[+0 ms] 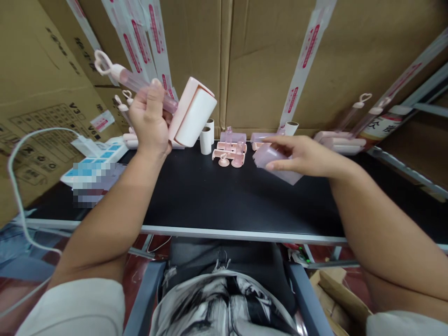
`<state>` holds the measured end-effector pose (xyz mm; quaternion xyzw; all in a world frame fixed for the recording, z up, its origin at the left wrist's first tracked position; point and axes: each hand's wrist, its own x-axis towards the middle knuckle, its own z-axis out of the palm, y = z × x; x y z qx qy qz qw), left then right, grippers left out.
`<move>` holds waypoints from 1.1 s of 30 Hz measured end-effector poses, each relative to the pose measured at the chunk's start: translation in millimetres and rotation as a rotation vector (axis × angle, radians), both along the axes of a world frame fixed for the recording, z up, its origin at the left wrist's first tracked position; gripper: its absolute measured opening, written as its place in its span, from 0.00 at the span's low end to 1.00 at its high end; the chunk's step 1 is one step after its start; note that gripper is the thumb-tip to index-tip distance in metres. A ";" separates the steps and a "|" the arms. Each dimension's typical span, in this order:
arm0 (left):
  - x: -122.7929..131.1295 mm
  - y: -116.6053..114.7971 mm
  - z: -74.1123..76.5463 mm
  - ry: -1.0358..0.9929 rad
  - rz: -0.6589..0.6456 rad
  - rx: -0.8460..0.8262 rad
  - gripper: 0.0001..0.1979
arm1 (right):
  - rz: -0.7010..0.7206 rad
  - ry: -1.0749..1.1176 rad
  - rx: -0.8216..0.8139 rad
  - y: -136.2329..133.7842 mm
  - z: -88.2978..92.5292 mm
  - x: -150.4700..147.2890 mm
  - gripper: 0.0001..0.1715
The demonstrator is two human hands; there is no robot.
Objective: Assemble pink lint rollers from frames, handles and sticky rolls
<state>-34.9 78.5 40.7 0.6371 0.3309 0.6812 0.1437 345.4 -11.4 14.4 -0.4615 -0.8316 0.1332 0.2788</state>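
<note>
My left hand (151, 122) is raised above the black table (217, 200) and grips a pink lint roller (191, 112) by its clear pink handle; the white paper roll with its pink back points right. My right hand (303, 156) is low over the table at the right and holds a translucent pink cover (276, 164). Between the hands, at the table's back, lie several small pink handle parts (229, 147) and two white paper cores (207, 136).
Taped cardboard boxes (266, 60) wall in the back and left. More pink lint rollers (345, 140) lie at the back right and others behind my left hand. A white power strip (94, 161) with a cable is at the left. The table's metal front edge (224, 232) runs above my lap.
</note>
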 end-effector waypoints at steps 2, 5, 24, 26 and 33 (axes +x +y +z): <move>-4.7 1.9 -0.8 0.100 0.001 -0.047 0.40 | 0.080 -0.142 -0.127 -3.3 -3.4 -16.1 0.46; -10.0 -2.7 -0.5 0.208 -0.040 -0.183 0.36 | 0.174 -0.305 -0.251 -12.9 -1.7 -33.4 0.38; -3.3 -23.5 2.6 0.569 -0.188 -0.365 0.19 | -0.145 -0.680 -0.233 -1.2 -4.4 -4.3 0.34; -2.8 -23.9 2.2 0.570 -0.200 -0.361 0.19 | -0.157 -0.737 -0.187 0.3 -9.4 -8.4 0.34; 0.6 -24.9 0.0 0.549 -0.287 -0.356 0.22 | -0.305 -0.714 0.053 -1.3 -18.9 -15.0 0.35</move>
